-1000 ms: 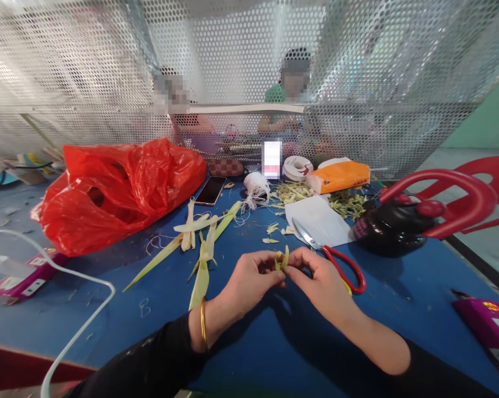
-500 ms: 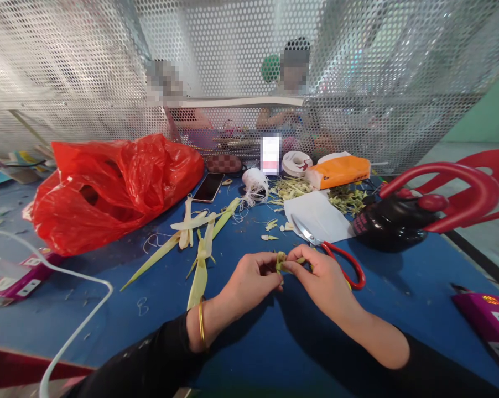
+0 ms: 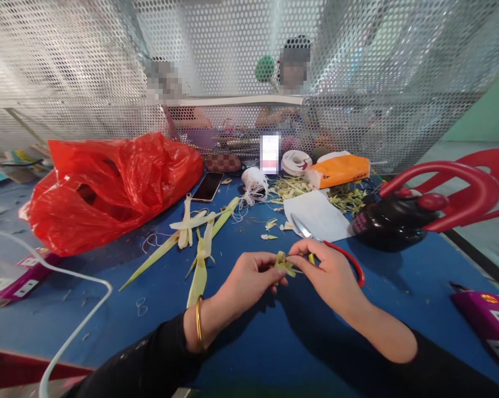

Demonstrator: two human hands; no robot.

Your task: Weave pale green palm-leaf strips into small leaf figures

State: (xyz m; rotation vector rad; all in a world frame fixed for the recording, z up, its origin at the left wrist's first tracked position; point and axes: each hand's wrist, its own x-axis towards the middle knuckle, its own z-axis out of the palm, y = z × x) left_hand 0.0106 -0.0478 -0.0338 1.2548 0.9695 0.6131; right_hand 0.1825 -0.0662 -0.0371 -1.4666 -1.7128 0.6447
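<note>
My left hand [image 3: 253,279], with a gold bangle at the wrist, pinches a small yellow-green piece of folded leaf [image 3: 283,263] above the blue table. Close on its right, my right hand [image 3: 326,268] has thumb and forefinger pressed together at the piece's edge; a thin strand seems to run there, too small to make out fully. Red-handled scissors [image 3: 351,260] lie partly behind my right hand, blades over a white paper [image 3: 316,215]. Pale leaf strips [image 3: 198,279] lie crossed to the left of my hands.
A red plastic bag [image 3: 117,193] fills the left side, above a white cable [image 3: 81,326]. Behind are a phone [image 3: 208,187], white string [image 3: 254,182], a tape roll [image 3: 296,162] and an orange packet [image 3: 341,171]. A black pot [image 3: 388,221] stands right. People sit beyond the mesh.
My right hand has shifted slightly right, away from the leaf piece. More of the piece shows between my hands, and its loose end now points right.
</note>
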